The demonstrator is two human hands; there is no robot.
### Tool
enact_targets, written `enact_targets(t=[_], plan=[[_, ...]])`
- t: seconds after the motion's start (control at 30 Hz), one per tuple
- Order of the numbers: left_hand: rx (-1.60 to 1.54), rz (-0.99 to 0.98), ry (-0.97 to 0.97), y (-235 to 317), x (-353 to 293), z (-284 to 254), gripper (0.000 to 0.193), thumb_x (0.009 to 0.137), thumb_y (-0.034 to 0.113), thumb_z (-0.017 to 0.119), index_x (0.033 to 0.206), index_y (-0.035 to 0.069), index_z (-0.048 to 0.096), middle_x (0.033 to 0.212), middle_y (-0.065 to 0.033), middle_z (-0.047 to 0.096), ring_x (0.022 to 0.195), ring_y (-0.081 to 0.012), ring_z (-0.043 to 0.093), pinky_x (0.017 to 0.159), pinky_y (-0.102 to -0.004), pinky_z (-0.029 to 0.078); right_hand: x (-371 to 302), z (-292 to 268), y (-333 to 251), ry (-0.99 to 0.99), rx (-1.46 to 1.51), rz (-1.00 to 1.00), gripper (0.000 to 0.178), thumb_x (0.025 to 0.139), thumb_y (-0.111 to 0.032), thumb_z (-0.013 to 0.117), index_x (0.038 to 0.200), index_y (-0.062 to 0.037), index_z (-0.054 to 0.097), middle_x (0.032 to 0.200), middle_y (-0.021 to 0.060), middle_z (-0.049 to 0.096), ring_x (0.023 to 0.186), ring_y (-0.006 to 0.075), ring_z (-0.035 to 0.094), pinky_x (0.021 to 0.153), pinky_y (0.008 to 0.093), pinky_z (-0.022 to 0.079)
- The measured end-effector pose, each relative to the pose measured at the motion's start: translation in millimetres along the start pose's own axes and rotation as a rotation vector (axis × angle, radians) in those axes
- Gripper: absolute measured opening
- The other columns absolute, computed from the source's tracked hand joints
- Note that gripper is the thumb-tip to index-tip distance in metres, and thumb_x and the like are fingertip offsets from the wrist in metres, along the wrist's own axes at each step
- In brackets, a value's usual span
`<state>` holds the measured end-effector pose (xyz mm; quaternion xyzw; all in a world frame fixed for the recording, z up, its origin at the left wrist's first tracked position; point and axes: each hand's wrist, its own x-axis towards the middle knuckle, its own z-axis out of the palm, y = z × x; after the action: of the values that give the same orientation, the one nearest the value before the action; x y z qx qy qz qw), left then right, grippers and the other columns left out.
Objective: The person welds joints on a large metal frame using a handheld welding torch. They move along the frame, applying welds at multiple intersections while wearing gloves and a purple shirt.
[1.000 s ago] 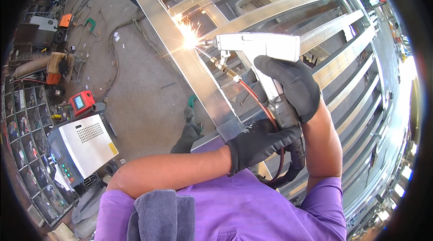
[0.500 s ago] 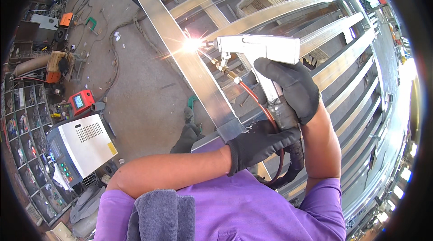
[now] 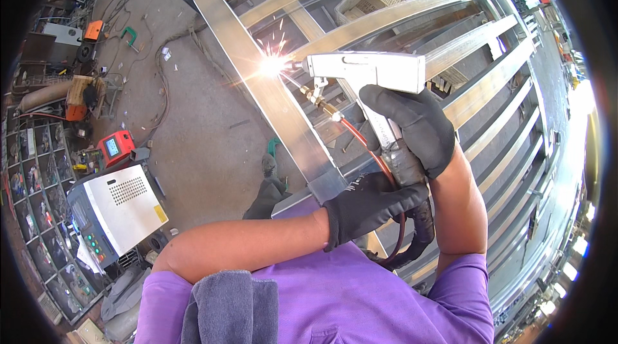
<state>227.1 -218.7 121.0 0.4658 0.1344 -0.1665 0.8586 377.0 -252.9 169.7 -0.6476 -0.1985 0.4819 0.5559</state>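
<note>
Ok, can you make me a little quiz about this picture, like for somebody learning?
1. What colour are the gloves? A) green B) black C) yellow
2. True or false: the white gun-shaped tool points toward the right side of the picture.
3. Which is higher in the picture, the left hand or the right hand?

Key: 1: B. 2: False; it points left, at the bright sparks on the metal bar. 3: The right hand.

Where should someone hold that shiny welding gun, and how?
Hold the welding gun by its slanting handle, probably from the right, like the right hand: it looks slim enough to wrap around and sits away from the bright sparks.
</note>
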Motion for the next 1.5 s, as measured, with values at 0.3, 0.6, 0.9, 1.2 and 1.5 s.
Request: enact_targets(t=[0.3, 0.6, 0.9, 1.2, 1.5], plan=[[0.066, 0.01, -0.014, 0, 1, -2, 0.032, 0.105, 0.032, 0.064, 0.111, 0.001, 0.071, 0.091, -0.0035, 0.071, 0.084, -0.0093, 0.066, 0.074, -0.0308, 0.055, -1, -3, 1, -0.005, -0.019, 0.021, 0.037, 0.101, -0.026, 0.068, 0.125, 0.0019, 0.067, 0.096, 0.0084, 0.072, 0.083, 0.015, 0.069, 0.063, 0.0299, 0.058], [0.041, 0.01, -0.018, 1, 0, 0, 0.034, 0.105, 0.033, 0.064, 0.113, 0.001, 0.071, 0.091, -0.0039, 0.071, 0.084, -0.0098, 0.066, 0.076, -0.0311, 0.055, -2, -2, 2, 0.024, -0.066, -0.017, 0.037, 0.1, -0.026, 0.067, 0.124, 0.0023, 0.067, 0.094, 0.0084, 0.073, 0.077, 0.0143, 0.068, 0.064, 0.0285, 0.056], [-0.007, 0.025, -0.014, 3, -2, -1, 0.036, 0.104, 0.036, 0.065, 0.111, 0.001, 0.072, 0.092, -0.0049, 0.071, 0.084, -0.0108, 0.066, 0.076, -0.0315, 0.055, -5, 6, -13, 0.024, 0.027, 0.076, 0.035, 0.099, -0.023, 0.068, 0.121, 0.0042, 0.068, 0.09, 0.0088, 0.073, 0.073, 0.0144, 0.07, 0.064, 0.0285, 0.056], [0.021, 0.026, -0.004, 0, -2, -3, 0.036, 0.104, 0.036, 0.066, 0.113, 0.002, 0.071, 0.094, -0.0048, 0.071, 0.086, -0.0113, 0.066, 0.077, -0.0319, 0.055, -3, 1, -8, -0.029, -0.019, 0.069, 0.042, 0.103, -0.03, 0.064, 0.135, -0.0022, 0.064, 0.117, 0.0095, 0.071, 0.098, 0.0177, 0.069, 0.068, 0.0318, 0.061], [-0.003, 0.037, -0.017, 1, -3, 0, 0.04, 0.105, 0.04, 0.064, 0.108, 0.0, 0.072, 0.089, -0.0063, 0.071, 0.084, -0.0121, 0.067, 0.077, -0.0323, 0.055, -3, -1, -6, -0.078, -0.075, -0.017, 0.04, 0.104, -0.028, 0.06, 0.134, -0.0019, 0.065, 0.116, 0.0098, 0.072, 0.098, 0.0166, 0.068, 0.068, 0.031, 0.059]])
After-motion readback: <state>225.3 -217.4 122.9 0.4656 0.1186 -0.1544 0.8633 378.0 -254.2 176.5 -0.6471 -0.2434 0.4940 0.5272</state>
